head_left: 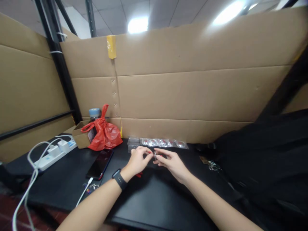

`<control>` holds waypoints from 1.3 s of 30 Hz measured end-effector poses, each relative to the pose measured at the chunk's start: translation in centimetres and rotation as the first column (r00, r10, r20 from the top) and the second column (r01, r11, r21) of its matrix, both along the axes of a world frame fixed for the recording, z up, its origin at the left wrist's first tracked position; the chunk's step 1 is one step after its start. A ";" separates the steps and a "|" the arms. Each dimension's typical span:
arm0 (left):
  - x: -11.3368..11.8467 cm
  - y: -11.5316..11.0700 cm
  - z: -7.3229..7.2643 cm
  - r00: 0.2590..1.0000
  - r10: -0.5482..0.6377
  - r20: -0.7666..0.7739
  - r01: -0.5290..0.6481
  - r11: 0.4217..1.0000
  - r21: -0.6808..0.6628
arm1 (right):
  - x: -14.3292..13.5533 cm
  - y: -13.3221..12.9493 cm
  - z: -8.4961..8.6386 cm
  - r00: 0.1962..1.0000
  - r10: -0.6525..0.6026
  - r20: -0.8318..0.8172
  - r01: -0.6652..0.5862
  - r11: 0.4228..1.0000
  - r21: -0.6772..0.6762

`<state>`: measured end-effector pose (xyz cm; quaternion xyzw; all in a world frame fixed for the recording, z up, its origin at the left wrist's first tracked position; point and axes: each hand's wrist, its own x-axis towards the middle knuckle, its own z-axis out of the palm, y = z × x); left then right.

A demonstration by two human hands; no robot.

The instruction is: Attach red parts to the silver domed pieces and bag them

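Over the middle of the black table (pixel 149 205), my left hand (pixel 139 159) and my right hand (pixel 172 163) meet almost fingertip to fingertip. Between the right thumb and fingers is a small round piece with a silvery rim (pixel 155 155), seen nearly edge-on. My left thumb and forefinger are pinched together right beside it. Some red shows at those fingertips, but what they hold is too small to make out. Just behind the hands lies a row of clear packets (pixel 163 143) with round silvery pieces in them. Something small and red (pixel 139 175) lies below my left hand.
To the left are a phone (pixel 99 164) on a white cable, a knotted red plastic bag (pixel 106 133), an open cardboard box (pixel 81 134) and a white power strip (pixel 56 155). Black fabric (pixel 264 166) bulks at the right. Cardboard walls (pixel 180 96) enclose the back.
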<state>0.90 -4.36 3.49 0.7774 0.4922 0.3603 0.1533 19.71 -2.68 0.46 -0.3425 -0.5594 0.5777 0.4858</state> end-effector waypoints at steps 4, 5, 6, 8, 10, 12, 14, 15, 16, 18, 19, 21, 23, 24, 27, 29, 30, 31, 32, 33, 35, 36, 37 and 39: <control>0.1 0.0 -0.1 0.999 0.003 -0.038 -0.003 1.000 0.014 | 0.2 0.2 -0.1 0.999 0.013 0.044 -0.017 0.996 0.085; 0.0 0.0 -0.2 0.997 0.004 -0.072 -0.003 1.000 0.021 | 0.3 0.3 0.0 0.999 0.006 0.053 -0.012 0.994 0.108; -0.2 0.0 -0.2 0.993 0.016 -0.118 -0.013 1.000 0.028 | 0.4 0.4 0.0 0.998 -0.007 0.061 -0.001 0.991 0.133; -0.8 0.1 -0.4 0.969 0.079 -0.234 -0.072 0.997 0.041 | 0.6 0.6 0.2 0.995 -0.047 0.084 0.032 0.983 0.180; -1.6 0.2 -0.8 0.916 0.171 -0.362 -0.160 0.985 0.060 | 1.1 0.9 0.4 0.989 -0.087 0.122 0.059 0.974 0.219; -2.3 0.5 -1.3 0.852 0.241 -0.465 -0.229 0.970 0.084 | 1.6 1.3 0.5 0.979 -0.121 0.164 0.078 0.966 0.244; -2.8 0.7 -1.6 0.802 0.266 -0.534 -0.271 0.960 0.071 | 2.1 1.6 0.6 0.970 -0.150 0.190 0.097 0.960 0.262; -3.0 0.8 -1.7 0.785 0.261 -0.561 -0.279 0.959 0.057 | 2.4 1.8 0.6 0.967 -0.161 0.199 0.104 0.958 0.268; -3.1 0.9 -1.7 0.774 0.245 -0.583 -0.275 0.961 0.039 | 2.6 1.9 0.7 0.964 -0.168 0.208 0.107 0.956 0.274; -3.1 1.1 -1.6 0.778 0.178 -0.603 -0.220 0.975 0.003 | 3.1 2.1 0.9 0.952 -0.182 0.246 0.101 0.946 0.310; -3.0 1.1 -1.6 0.792 0.122 -0.598 -0.167 0.986 -0.020 | 3.3 2.0 1.0 0.937 -0.196 0.289 0.086 0.931 0.354; -2.8 1.1 -1.5 0.824 -0.014 -0.566 -0.036 0.996 -0.078 | 3.8 1.9 1.5 0.872 -0.248 0.421 0.014 0.873 0.487; -2.4 1.0 -1.5 0.837 -0.137 -0.530 0.082 0.989 -0.126 | 4.2 1.5 2.0 0.775 -0.300 0.556 -0.112 0.800 0.589; -2.1 1.0 -1.6 0.835 -0.179 -0.520 0.124 0.982 -0.140 | 4.4 1.4 2.3 0.733 -0.308 0.607 -0.174 0.777 0.605; -1.4 0.9 -1.9 0.823 -0.268 -0.501 0.211 0.963 -0.167 | 4.7 1.0 2.7 0.662 -0.268 0.700 -0.292 0.768 0.570; -1.0 0.9 -2.0 0.812 -0.316 -0.491 0.252 0.948 -0.194 | 4.7 0.9 2.7 0.629 -0.240 0.739 -0.335 0.775 0.537; -0.9 0.9 -2.0 0.808 -0.329 -0.489 0.262 0.944 -0.203 | 4.7 0.9 2.7 0.614 -0.230 0.755 -0.350 0.778 0.522; -0.8 0.8 -2.0 0.805 -0.333 -0.490 0.264 0.942 -0.206 | 4.8 0.9 2.7 0.601 -0.223 0.767 -0.361 0.781 0.510; -0.8 0.8 -1.9 0.804 -0.327 -0.496 0.260 0.944 -0.203 | 4.8 1.0 2.7 0.591 -0.219 0.776 -0.367 0.784 0.500; -0.7 0.8 -1.8 0.803 -0.319 -0.503 0.252 0.947 -0.197 | 4.9 1.0 2.8 0.581 -0.216 0.785 -0.372 0.787 0.492; -0.6 0.7 -1.7 0.796 -0.303 -0.524 0.236 0.953 -0.191 | 5.1 0.9 3.0 0.560 -0.215 0.801 -0.381 0.791 0.478; -0.6 0.7 -1.6 0.791 -0.299 -0.534 0.231 0.954 -0.192 | 5.1 0.9 3.1 0.548 -0.214 0.808 -0.387 0.792 0.472; -0.5 0.7 -1.6 0.787 -0.292 -0.543 0.224 0.956 -0.190 | 5.2 0.8 3.2 0.537 -0.213 0.816 -0.392 0.793 0.465; -0.4 0.7 -1.7 0.787 -0.270 -0.554 0.210 0.963 -0.172 | 5.2 0.7 3.4 0.513 -0.209 0.832 -0.395 0.803 0.446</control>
